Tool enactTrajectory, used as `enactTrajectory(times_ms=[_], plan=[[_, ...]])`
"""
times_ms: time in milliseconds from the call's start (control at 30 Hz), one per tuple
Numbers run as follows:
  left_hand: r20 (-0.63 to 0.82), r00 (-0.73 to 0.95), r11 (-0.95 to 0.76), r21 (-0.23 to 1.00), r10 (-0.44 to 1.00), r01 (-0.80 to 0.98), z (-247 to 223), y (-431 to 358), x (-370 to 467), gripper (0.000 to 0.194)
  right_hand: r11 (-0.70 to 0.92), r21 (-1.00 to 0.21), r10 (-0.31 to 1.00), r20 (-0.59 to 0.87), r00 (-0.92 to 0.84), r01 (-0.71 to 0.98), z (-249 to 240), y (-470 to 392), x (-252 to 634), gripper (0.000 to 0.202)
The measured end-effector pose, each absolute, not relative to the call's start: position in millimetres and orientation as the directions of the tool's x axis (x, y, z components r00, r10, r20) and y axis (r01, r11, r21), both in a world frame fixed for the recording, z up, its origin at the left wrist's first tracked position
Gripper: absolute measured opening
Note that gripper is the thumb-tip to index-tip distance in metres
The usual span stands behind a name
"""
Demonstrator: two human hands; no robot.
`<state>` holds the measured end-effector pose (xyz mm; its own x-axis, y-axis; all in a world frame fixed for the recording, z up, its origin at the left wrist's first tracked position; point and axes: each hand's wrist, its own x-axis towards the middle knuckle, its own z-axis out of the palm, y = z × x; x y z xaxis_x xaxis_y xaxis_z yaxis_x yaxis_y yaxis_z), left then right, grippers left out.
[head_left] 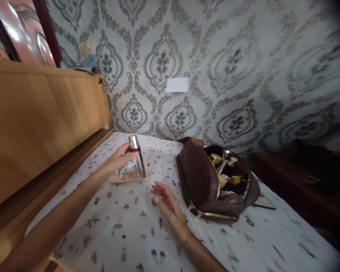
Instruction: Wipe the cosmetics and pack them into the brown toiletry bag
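My left hand (120,158) has its fingers around a bottle (134,145) with a silver cap and a red band, at the centre left. Beside and below that hand lies a flat pinkish box (129,176), blurred, with small items near it. My right hand (168,207) is over the patterned sheet with its fingers apart and nothing in them. To its right a brown bag (197,175) lies open, with gold zips and several bottles with yellow or gold parts (234,179) inside.
A patterned white sheet (141,226) covers the surface. On the left stands a wooden cabinet (45,113) with a blue cloth item (81,64) on top. A flat dark-edged object (265,202) lies behind the bag's right side. The wall (164,45) rises behind.
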<state>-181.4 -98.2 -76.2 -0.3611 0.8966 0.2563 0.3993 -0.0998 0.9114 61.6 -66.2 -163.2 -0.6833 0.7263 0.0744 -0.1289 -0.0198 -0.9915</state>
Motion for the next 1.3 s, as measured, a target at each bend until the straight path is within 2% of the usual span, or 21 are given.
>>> enactTrajectory(times_ms=[67, 200, 267, 400, 467, 533, 600, 700, 767, 867, 933, 1000, 1100, 1200, 1300], plan=[[0.113, -0.348, -0.069, 0.988, 0.931, 0.137, -87.8, -105.6, -135.0, 0.038, -0.022, -0.983, 0.724, 0.111, -0.681, -0.184, -162.6, -67.1, 61.6, 0.067], [0.222, -0.325, -0.211, 0.975, 0.919, 0.07, -109.0, -108.9, -84.1, 0.03, -0.014, -0.989, 0.737, 0.088, -0.67, -0.145, -167.4, -67.4, 66.3, 0.049], [0.205, -0.416, -0.217, 0.976, 0.886, 0.021, -113.1, -104.0, -85.7, 0.036, -0.037, -0.993, 0.75, 0.05, -0.659, -0.117, -169.0, -66.0, 70.2, 0.046], [0.035, -0.7, -0.268, 0.936, 0.714, -0.226, -105.3, -90.7, -106.3, 0.051, -0.091, -0.986, 0.725, 0.03, -0.688, -0.139, -167.8, -63.5, 75.1, 0.047], [0.106, -0.724, -0.356, 0.913, 0.682, -0.202, -98.3, -87.7, -110.1, 0.05, -0.059, -0.989, 0.691, 0.056, -0.721, -0.133, -167.8, -63.9, 75.5, 0.046], [0.25, -0.666, -0.392, 0.917, 0.703, -0.069, -94.5, -87.2, -107.7, 0.044, -0.025, -0.991, 0.661, 0.084, -0.746, -0.134, -169.5, -65.4, 75.3, 0.043], [0.342, -0.588, -0.352, 0.93, 0.733, 0.102, -95.3, -87.7, -102.8, 0.041, -0.02, -0.99, 0.64, 0.092, -0.763, -0.136, -172.3, -67.4, 75.2, 0.041], [0.375, -0.548, -0.286, 0.927, 0.747, 0.244, -100.9, -87.0, -97.9, 0.05, -0.015, -0.99, 0.632, 0.099, -0.768, -0.14, -176.1, -69.9, 75.2, 0.04], [0.377, -0.557, -0.272, 0.925, 0.74, 0.265, -103.1, -85.7, -97.4, 0.054, -0.001, -0.99, 0.637, 0.11, -0.763, -0.144, -177.3, -70.6, 74.5, 0.04], [0.31, -0.604, -0.282, 0.948, 0.734, 0.145, -100.5, -84.4, -97.6, 0.055, -0.074, -0.986, 0.644, 0.066, -0.762, -0.148, -176.9, -70.6, 72.1, 0.043], [0.193, -0.66, -0.326, 0.942, 0.726, -0.083, -96.9, -84.0, -96.0, 0.05, -0.224, -0.96, 0.627, -0.009, -0.779, -0.169, -175.7, -70.5, 70.5, 0.046], [0.069, -0.666, -0.356, 0.883, 0.743, -0.306, -94.7, -83.1, -92.2, 0.043, -0.401, -0.895, 0.583, -0.086, -0.808, -0.194, -174.1, -70.6, 69.9, 0.05], [0.025, -0.627, -0.368, 0.828, 0.778, -0.423, -95.6, -79.9, -84.3, 0.038, -0.577, -0.797, 0.483, -0.159, -0.861, -0.176, -171.9, -71.2, 71.0, 0.057], [0.029, -0.668, -0.41, 0.81, 0.744, -0.421, -96.2, -76.8, -78.0, 0.042, -0.571, -0.805, 0.461, -0.151, -0.874, -0.162, -170.5, -71.6, 72.0, 0.057], [0.055, -0.718, -0.436, 0.826, 0.693, -0.357, -92.0, -77.1, -75.0, 0.043, -0.339, -0.92, 0.601, -0.05, -0.798, -0.197, -169.9, -70.5, 71.6, 0.056]])
